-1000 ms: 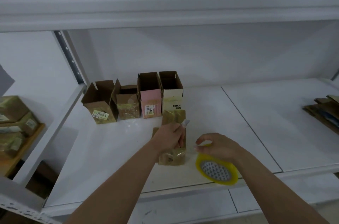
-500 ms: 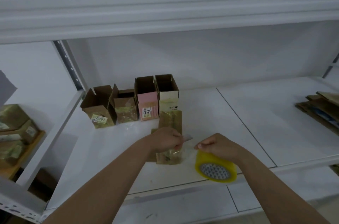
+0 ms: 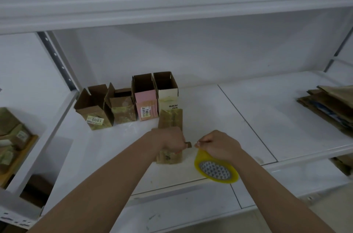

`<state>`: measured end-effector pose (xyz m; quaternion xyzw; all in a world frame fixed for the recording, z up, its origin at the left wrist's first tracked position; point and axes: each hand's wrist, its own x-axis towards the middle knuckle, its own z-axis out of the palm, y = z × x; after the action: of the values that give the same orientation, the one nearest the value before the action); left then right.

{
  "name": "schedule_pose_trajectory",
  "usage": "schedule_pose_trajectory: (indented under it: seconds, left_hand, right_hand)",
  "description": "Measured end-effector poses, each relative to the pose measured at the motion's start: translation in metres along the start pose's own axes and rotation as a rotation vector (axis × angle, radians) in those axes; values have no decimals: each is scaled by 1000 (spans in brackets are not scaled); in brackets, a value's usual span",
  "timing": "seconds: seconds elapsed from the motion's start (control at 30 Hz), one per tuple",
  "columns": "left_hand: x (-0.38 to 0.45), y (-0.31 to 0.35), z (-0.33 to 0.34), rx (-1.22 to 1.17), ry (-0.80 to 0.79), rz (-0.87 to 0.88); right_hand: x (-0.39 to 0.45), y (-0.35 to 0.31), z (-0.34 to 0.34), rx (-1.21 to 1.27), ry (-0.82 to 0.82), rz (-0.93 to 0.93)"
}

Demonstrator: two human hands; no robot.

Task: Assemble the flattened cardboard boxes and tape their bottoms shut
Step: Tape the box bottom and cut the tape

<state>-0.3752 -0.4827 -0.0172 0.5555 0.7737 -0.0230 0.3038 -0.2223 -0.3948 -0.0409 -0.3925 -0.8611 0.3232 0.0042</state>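
Left hand (image 3: pixel 169 140) grips a small blade over the cardboard box (image 3: pixel 170 122). Right hand (image 3: pixel 219 146) pinches the tape roll (image 3: pixel 215 169). Box looks light, crushable; best braced under the fingers by its side walls.

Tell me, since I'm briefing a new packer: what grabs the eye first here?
First, the two hands at centre front: the right hand holds a bright yellow roll of packing tape, the left hand grips a small brown cardboard box. Behind them, four open-topped cardboard boxes stand in a row on the white shelf.

"0091" on the leftmost brown box's label (image 3: pixel 95 120), "1901" sideways on the pink box's label (image 3: pixel 145 113)
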Motion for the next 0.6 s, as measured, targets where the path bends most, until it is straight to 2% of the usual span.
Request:
schedule_pose_trajectory:
  seconds: [0.1, 0.23, 0.3, 0.37, 0.6]
  left_hand:
    - [-1, -2, 2, -43, 26, -9]
    - [-17, -25, -12, -285, 37, 89]
    - [-20, -35, -8, -488, 129, 84]
    - [-14, -34, -1, -567, 256, 45]
    - [14, -2, 24, -158, 491, -164]
  right_hand:
    - [-2, 2, 2, 82, 0, 45]
    - [-5, 20, -6, 178, 21, 134]
    - [-6, 29, -9, 204, 46, 154]
    - [-5, 33, -9, 232, 69, 162]
    - [2, 29, -3, 166, 81, 169]
